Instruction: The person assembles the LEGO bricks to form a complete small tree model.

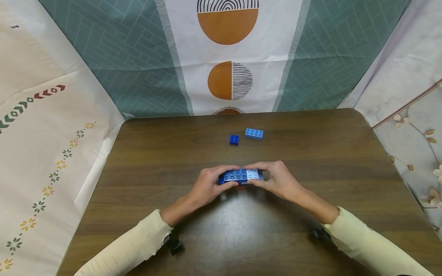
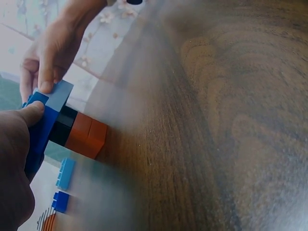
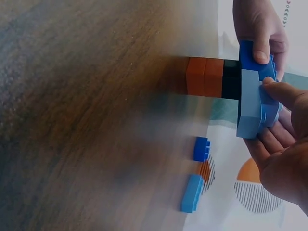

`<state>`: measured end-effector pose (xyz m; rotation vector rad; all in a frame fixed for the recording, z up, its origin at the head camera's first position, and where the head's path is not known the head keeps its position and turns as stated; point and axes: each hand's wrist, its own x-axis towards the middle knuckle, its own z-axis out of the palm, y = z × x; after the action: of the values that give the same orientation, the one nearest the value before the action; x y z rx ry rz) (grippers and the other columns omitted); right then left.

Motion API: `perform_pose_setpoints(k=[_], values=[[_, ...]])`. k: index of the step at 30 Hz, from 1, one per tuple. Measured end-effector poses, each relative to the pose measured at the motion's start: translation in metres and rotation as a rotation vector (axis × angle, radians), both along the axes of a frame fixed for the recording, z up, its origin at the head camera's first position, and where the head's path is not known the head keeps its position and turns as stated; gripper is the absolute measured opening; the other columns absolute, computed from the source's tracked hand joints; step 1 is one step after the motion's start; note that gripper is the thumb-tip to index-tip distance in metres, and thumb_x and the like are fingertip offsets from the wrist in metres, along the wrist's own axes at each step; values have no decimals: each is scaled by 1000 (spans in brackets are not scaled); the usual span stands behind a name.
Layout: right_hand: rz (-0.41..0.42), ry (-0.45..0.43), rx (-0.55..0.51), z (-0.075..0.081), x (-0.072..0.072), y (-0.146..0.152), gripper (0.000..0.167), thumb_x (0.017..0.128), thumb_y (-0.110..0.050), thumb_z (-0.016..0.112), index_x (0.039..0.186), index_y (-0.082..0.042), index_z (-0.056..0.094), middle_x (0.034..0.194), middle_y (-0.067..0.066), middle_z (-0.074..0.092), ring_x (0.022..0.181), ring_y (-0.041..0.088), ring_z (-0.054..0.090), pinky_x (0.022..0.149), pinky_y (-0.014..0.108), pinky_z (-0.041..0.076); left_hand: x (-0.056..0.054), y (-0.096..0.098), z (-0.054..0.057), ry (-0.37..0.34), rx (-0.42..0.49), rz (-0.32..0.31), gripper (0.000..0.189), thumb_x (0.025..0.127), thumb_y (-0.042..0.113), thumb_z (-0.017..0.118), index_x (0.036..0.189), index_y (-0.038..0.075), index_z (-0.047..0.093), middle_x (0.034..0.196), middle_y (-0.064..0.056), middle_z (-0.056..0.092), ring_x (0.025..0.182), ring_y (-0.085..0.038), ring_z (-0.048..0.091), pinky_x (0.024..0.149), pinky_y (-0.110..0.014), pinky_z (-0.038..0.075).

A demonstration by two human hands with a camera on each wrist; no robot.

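Observation:
A tower of toy building bricks stands on the wooden table between both hands. Its base is orange bricks (image 3: pixel 204 77), with a dark brick (image 3: pixel 231 79) above them. Across the top runs a wider layer, a dark blue brick (image 3: pixel 247 57) beside a light blue brick (image 3: pixel 249 106), with a blue brick (image 1: pixel 235 175) over them. My left hand (image 1: pixel 206 186) grips the left end of this wide top, thumb on the near side and fingers on the far side. The right end is pinched the same way by my right hand (image 1: pixel 280 182). Fingers hide part of the top bricks.
Beyond the tower, a small dark blue brick (image 1: pixel 234 140) and a longer light blue brick (image 1: pixel 254 133) lie loose on the table (image 1: pixel 165 142). Patterned cloth (image 1: pixel 145 57) hangs behind the table's far edge, and more cloth flanks both sides.

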<state>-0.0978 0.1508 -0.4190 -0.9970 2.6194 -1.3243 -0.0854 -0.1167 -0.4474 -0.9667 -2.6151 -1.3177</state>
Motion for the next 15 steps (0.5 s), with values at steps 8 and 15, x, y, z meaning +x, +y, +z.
perform_pose_setpoints(k=[8,15], values=[[6,24,-8,-3,0,0,39,87,-10,90,125,-8,78,115,9,79,92,14,73,76,41,63,0,0,-1,-5,4,2,41,98,20,80,138,16,70,130,-5,74,111,-15,72,91,-34,61],[-5,29,-17,-6,2,-3,40,87,-8,89,125,-5,77,117,12,78,95,19,74,79,39,64,0,1,-1,-13,2,6,42,99,20,80,138,15,69,130,-5,74,111,-14,72,92,-33,61]])
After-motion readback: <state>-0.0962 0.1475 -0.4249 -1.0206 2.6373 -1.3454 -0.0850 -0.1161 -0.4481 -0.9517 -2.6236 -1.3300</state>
